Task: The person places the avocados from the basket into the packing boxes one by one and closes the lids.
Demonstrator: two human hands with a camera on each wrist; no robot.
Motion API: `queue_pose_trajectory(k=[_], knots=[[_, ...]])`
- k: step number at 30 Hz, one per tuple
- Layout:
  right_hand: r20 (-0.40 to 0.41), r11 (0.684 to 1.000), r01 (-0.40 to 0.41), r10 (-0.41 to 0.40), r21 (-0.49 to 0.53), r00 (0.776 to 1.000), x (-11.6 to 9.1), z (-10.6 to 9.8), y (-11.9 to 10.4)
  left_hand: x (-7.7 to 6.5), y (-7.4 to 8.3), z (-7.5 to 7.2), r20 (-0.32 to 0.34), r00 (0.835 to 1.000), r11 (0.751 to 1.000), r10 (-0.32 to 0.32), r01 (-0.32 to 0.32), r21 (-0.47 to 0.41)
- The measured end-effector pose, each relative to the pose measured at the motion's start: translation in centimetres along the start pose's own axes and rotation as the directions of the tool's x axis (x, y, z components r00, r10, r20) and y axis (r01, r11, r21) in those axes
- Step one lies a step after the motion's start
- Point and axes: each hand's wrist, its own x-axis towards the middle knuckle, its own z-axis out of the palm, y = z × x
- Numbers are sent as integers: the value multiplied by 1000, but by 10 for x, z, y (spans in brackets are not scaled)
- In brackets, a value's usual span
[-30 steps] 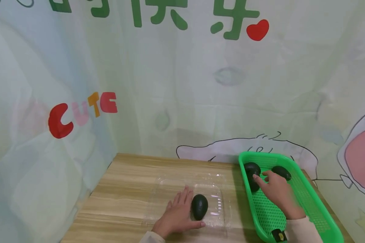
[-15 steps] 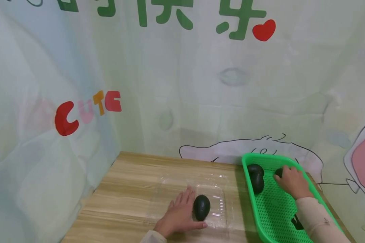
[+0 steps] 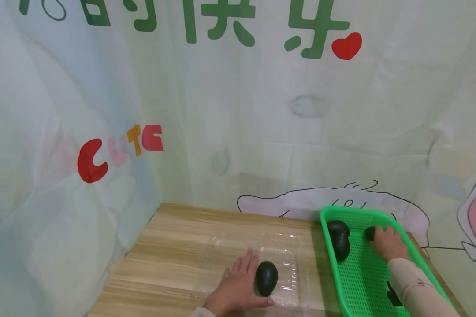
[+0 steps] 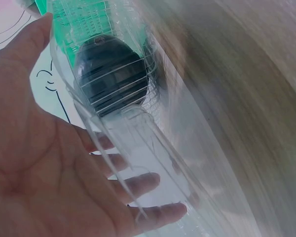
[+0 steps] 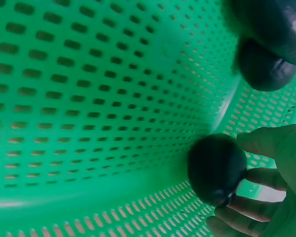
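A dark avocado (image 3: 267, 278) lies in a clear plastic tray (image 3: 292, 281) on the table. My left hand (image 3: 238, 286) rests over the tray's left part, fingers extended, thumb below the avocado. The left wrist view shows the palm beside the tray's transparent wall. Inside the green basket (image 3: 334, 277), my right hand (image 3: 390, 244) is at the far right corner. It grips another avocado (image 5: 214, 170) between thumb and fingers, partly covered by the hand in the head view. Two more avocados (image 3: 341, 248) touch each other along the basket's left side.
The wooden table (image 3: 162, 259) backs onto a printed cloth (image 3: 206, 132) with green characters and coloured letters. The basket's perforated walls surround my right hand. A small black item (image 3: 393, 296) shows beside the right sleeve.
My right hand has moved from over the left pair of avocados to the one at the basket's far right and taken hold of it. The left hand stays on the tray.
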Motion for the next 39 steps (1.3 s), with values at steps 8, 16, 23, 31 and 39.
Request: queue_pose_trajectory(k=[8,16,23,31,39], knots=[[3,998,-16,16,55,1000,1,8,9,4,2,-2,50,998,999,-40,41,-19],[-57,997,66,-64,36,996,4,11,14,4,5,-4,47,998,1000,-30,30,-4],[-6,994,104,-104,22,995,1,13,13,3,4,-4,46,999,1000,-27,27,2],[59,996,93,-93,15,994,-2,13,-1,4,4,-3,53,998,1000,-28,29,-8],[134,999,47,-48,8,990,-2,13,-10,3,4,-4,49,998,1000,-29,29,-3]])
